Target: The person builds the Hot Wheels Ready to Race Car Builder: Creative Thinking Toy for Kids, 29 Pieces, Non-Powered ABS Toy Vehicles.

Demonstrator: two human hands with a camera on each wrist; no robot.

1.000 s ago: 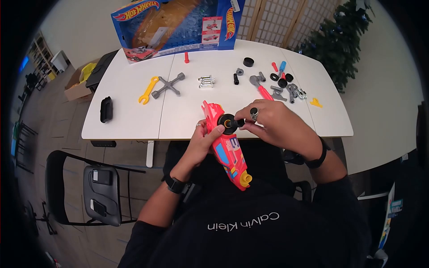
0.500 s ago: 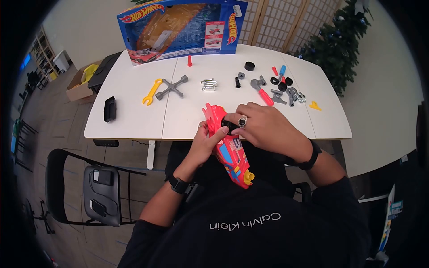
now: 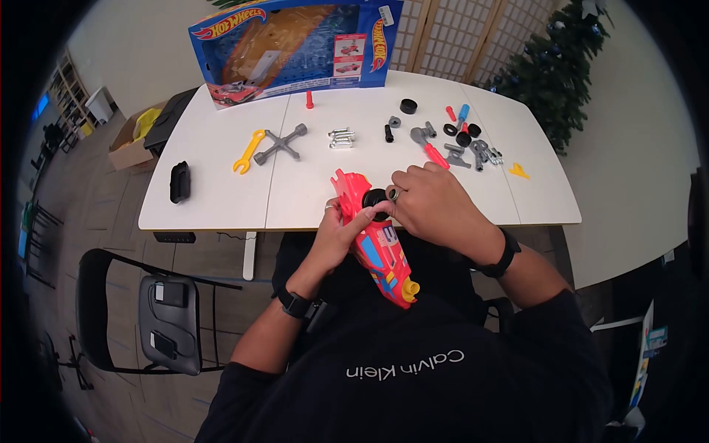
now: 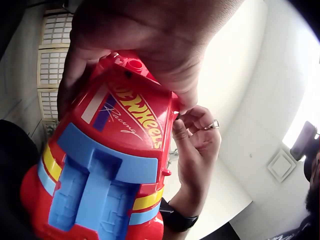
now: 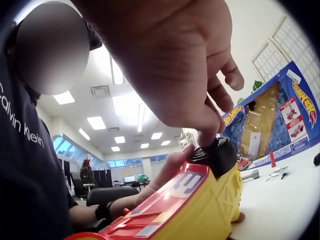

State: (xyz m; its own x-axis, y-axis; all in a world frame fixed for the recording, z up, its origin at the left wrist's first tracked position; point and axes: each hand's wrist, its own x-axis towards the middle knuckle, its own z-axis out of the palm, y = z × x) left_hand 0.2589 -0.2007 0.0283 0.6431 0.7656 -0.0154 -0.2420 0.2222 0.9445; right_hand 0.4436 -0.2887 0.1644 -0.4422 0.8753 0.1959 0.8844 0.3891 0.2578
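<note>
My left hand (image 3: 342,235) holds a red toy car (image 3: 388,266) on its side over the table's front edge, thumb next to a black wheel (image 3: 372,197). In the left wrist view, the car's hood (image 4: 120,110) and blue windshield area face the camera. My right hand (image 3: 437,205) is at the wheel's outer face, thumb and forefinger pinching at its hub. The small black bolt there is hidden by the fingers. From the right wrist side, the wheel (image 5: 219,156) sits against the car's yellow underside (image 5: 205,212).
On the white table (image 3: 310,192) lie a yellow wrench (image 3: 249,151), a grey cross wrench (image 3: 281,143), silver pieces (image 3: 341,138) and a black tray-like part (image 3: 179,182). Tools, bolts and wheels cluster at the right, near a yellow piece (image 3: 519,170). A Hot Wheels box (image 3: 295,52) stands behind.
The right hand has moved in from beside the wheel, with the black bolt, onto its hub, and its wrist and fingers have turned. The left hand keeps its grip on the car.
</note>
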